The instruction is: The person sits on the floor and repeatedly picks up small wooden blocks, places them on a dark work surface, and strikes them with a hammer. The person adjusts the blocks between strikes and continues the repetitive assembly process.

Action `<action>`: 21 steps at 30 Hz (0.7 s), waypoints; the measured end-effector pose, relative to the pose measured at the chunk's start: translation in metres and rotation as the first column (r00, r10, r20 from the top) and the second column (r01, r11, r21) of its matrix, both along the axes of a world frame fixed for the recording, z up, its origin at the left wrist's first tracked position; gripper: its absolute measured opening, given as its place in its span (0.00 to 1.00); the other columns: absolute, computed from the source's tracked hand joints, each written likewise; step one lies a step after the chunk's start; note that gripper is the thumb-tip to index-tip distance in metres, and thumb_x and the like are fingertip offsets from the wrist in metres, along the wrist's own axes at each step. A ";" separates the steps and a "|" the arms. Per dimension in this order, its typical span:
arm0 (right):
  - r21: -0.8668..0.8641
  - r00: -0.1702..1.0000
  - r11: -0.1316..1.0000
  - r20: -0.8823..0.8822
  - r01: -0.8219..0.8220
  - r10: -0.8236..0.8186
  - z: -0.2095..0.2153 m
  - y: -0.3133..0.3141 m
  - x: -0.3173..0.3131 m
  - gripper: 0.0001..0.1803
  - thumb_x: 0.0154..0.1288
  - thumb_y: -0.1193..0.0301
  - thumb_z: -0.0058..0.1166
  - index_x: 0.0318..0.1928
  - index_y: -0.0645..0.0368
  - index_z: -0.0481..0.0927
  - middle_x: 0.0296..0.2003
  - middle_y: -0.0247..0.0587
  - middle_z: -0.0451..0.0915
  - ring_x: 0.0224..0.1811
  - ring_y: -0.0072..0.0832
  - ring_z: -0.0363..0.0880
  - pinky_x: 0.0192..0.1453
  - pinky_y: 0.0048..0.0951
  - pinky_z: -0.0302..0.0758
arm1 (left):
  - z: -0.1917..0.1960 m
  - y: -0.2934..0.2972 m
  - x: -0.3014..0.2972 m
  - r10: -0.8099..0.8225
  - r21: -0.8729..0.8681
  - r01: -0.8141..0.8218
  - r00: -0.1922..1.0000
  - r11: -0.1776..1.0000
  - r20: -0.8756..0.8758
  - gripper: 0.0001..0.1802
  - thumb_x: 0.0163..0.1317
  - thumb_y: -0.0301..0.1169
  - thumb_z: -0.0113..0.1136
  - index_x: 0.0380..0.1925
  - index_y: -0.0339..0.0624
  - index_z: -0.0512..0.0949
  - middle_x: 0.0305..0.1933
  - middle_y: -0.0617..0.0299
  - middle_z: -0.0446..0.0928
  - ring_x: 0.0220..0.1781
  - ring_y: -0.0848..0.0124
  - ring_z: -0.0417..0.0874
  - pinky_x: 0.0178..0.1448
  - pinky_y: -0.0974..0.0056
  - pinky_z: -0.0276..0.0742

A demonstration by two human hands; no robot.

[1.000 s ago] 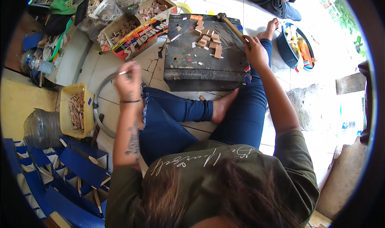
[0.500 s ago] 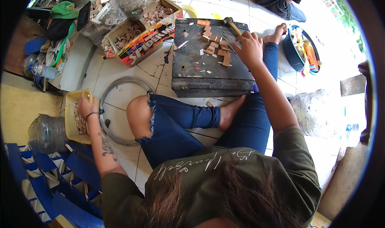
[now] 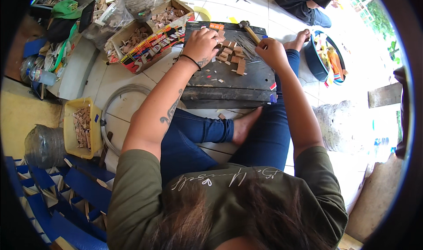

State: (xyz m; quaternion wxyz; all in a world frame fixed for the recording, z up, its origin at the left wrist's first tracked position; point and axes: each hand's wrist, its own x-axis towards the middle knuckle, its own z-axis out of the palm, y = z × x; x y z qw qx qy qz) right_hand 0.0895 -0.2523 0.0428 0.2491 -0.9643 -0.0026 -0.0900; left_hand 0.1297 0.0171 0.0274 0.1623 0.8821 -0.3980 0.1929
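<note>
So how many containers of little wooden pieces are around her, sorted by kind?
Cardboard boxes: 2, one nearer the yellow tub, one behind it
Yellow tub: 1
Total: 3

The fingertips of the left hand (image 3: 200,42) are bent down out of sight among the small wooden blocks (image 3: 229,56) on the dark tabletop (image 3: 229,80), so whether a block is pinched cannot be told. The hammer (image 3: 249,30) is partly covered by the fingers of the right hand (image 3: 269,51); only its head and part of its handle beyond them are seen. The thin sticks (image 3: 244,42) between the two hands are too fine to be counted.
</note>
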 end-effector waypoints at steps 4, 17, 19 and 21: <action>0.213 1.000 0.977 -0.007 -0.026 0.028 0.010 -0.005 -0.031 0.11 0.56 0.67 0.57 0.32 0.63 0.83 0.26 0.47 0.82 0.28 0.37 0.82 0.39 0.34 0.78 | -0.002 0.004 -0.002 0.006 -0.099 -0.010 0.999 0.995 -0.046 0.10 0.57 0.32 0.67 0.40 0.50 0.84 0.41 0.68 0.81 0.49 0.64 0.78 0.55 0.58 0.71; -0.264 0.936 0.900 -0.161 -0.347 0.313 0.022 0.012 -0.087 0.07 0.51 0.68 0.59 0.28 0.57 0.81 0.34 0.43 0.82 0.46 0.42 0.81 0.57 0.43 0.76 | -0.015 -0.001 -0.126 -0.064 -0.604 -0.091 0.971 0.791 -0.230 0.06 0.55 0.26 0.66 0.33 0.45 0.81 0.34 0.64 0.82 0.39 0.63 0.81 0.48 0.59 0.73; -0.403 0.931 0.841 -0.199 -0.361 0.305 0.026 0.021 -0.084 0.07 0.52 0.69 0.59 0.29 0.57 0.83 0.34 0.45 0.83 0.44 0.42 0.83 0.52 0.41 0.79 | -0.016 -0.006 -0.130 -0.053 -0.576 -0.082 0.976 0.813 -0.213 0.06 0.55 0.27 0.67 0.33 0.46 0.81 0.34 0.67 0.82 0.40 0.63 0.81 0.50 0.59 0.71; -0.534 0.938 0.773 -0.244 -0.343 0.247 0.027 0.035 -0.082 0.07 0.52 0.69 0.60 0.30 0.58 0.85 0.34 0.46 0.84 0.42 0.42 0.85 0.47 0.39 0.81 | -0.019 -0.011 -0.132 -0.069 -0.566 -0.044 0.982 0.823 -0.178 0.06 0.54 0.28 0.67 0.32 0.47 0.80 0.35 0.67 0.83 0.39 0.64 0.80 0.49 0.59 0.70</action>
